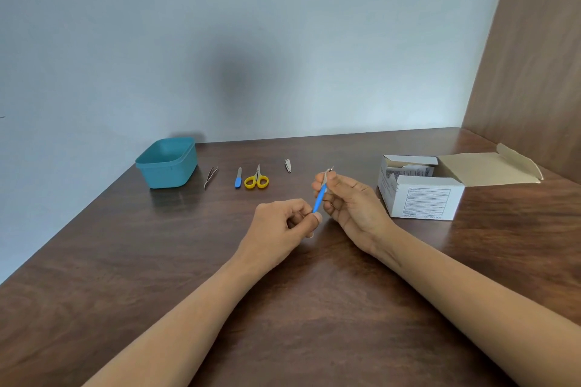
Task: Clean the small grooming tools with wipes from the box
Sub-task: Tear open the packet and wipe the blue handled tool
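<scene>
1. Pinching the near, lower end of the blue-handled tool (318, 202) between thumb and forefinger of the left hand (284, 220), with the other fingers curled in toward the palm.
2. Gripping the tool's upper metal part with the right hand (353, 203), palm turned leftward and fingers curled. Pinched between thumb and fingertips through what looks like a small pale wipe (325, 181), leaving the bare metal tip poking out on the far side.
3. Held in the air above the middle of the bench (188, 261), tilted, tip pointing far and slightly right, touching only the two hands.
4. Just right of the right hand, near but apart: the white wipe box (421, 198), standing on the bench with its lid flap thrown open to the right and packets showing inside.
5. Lying in a row on the far left, well apart from the hands: tweezers (210, 176), blue nail file (238, 177), yellow-handled scissors (257, 181) and nail clipper (287, 165). Closed off at the left end by a teal tub (168, 162) near the bench's left edge.
6. Bounded on the far side by a pale wall (251, 25), on the right by a wooden panel (534, 56) rising behind the box, and on the left by the bench edge slanting toward the near corner.
7. Open for moving: a strip of bench surface between the row and the hands, and a wide stretch on the near side beneath both forearms.
</scene>
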{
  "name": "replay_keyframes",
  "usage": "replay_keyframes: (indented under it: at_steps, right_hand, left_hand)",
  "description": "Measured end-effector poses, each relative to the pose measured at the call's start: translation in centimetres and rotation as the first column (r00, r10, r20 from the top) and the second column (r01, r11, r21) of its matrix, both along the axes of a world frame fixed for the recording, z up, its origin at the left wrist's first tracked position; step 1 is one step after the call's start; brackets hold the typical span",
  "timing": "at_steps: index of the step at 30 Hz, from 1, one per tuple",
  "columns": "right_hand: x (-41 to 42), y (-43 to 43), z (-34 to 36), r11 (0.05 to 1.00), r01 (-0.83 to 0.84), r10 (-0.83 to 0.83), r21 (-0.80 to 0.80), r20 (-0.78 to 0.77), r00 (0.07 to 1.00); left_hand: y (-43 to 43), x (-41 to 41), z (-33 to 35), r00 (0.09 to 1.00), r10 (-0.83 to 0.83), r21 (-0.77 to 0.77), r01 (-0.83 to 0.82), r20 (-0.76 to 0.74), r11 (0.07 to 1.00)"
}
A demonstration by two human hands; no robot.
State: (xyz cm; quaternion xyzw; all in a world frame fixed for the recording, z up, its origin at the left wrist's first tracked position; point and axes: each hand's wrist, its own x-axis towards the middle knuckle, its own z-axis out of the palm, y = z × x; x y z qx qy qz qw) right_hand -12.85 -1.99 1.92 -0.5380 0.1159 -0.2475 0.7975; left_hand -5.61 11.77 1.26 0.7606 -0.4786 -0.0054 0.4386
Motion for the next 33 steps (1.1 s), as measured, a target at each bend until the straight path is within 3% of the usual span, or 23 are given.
replay_keyframes:
  at_steps: [6, 14, 23, 33]
  right_hand:
    - [0.2, 0.0, -0.2, 0.998, 0.034, -0.036, 0.045, 0.04, 0.999]
    - [0.2, 0.0, -0.3, 0.999, 0.044, -0.043, -0.029, 0.031, 0.999]
    - [0.4, 0.0, -0.1, 0.996, 0.088, -0.088, 0.004, 0.046, 0.995]
    - [1.1, 0.4, -0.1, 0.971, 0.205, -0.199, -0.12, 0.055, 0.978]
  left_hand:
    - [-0.1, 0.1, -0.1, 1.0, 0.0, -0.026, -0.001, -0.021, 1.0]
    - [-0.2, 0.5, -0.4, 0.999, -0.009, -0.025, 0.008, -0.038, 1.0]
    - [-0.4, 1.1, -0.4, 0.969, -0.101, 0.007, 0.106, -0.227, 0.994]
    - [-1.9, 1.7, 0.9, 0.86, -0.247, 0.108, 0.325, -0.446, 0.94]
